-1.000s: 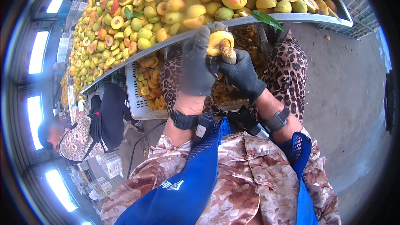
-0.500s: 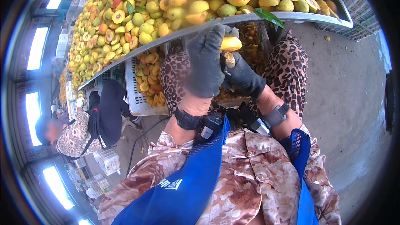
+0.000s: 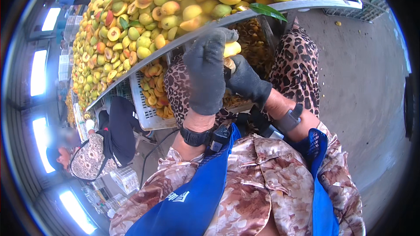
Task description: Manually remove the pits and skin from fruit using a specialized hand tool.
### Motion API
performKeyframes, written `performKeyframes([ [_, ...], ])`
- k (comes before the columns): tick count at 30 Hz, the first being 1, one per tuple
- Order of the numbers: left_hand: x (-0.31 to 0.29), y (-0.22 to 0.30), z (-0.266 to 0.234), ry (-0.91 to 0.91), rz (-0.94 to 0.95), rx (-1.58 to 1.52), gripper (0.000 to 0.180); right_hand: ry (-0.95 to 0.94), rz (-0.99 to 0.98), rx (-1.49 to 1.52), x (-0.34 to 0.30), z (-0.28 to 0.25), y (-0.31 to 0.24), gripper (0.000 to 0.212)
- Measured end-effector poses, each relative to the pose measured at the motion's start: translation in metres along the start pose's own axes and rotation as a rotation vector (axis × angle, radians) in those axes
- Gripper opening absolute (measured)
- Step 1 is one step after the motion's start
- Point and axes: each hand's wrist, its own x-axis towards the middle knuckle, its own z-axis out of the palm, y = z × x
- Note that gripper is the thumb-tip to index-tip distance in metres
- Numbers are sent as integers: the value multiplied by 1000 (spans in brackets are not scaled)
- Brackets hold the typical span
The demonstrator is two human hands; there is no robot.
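My left hand point(image 3: 208, 72), in a dark grey glove, is closed around a yellow peach piece point(image 3: 232, 49) just below the front rim of a metal-edged table. Pressed close beside it is my right hand point(image 3: 250, 82), also gloved, its fingers curled round a small thing with a pale brown rounded end point(image 3: 229, 64). Whether that is a tool's handle or a peach stone I cannot tell. Heaped peaches point(image 3: 144, 30), many cut in half, cover the table, some with their stones showing.
Beneath the table edge stands a white crate point(image 3: 151, 118) of peach pieces, left of my knees, with more pieces point(image 3: 253, 39) between them. A green leaf point(image 3: 267, 12) overhangs the metal rim point(image 3: 306, 4). Another person point(image 3: 94, 155) sits at the left. Stacked crates point(image 3: 358, 6) stand far right.
Both my hands have shifted slightly left in the picture, still together at the peach piece. The whole scene has moved a little as the view tilted. The person at the left has leaned lower.
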Motion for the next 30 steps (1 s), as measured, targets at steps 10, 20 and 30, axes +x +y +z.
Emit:
performKeyframes([
  [10, 8, -6, -18, -276, -79, -302, 48, -467, 236, 226, -7, -20, -27, 51],
  [20, 16, -14, -186, 169, -23, 635, 29, 17, 200, -866, 25, -20, -11, 22],
  [30, 16, -146, -58, -545, 88, 636, 18, 212, 52, -640, 18, -59, 7, 22],
])
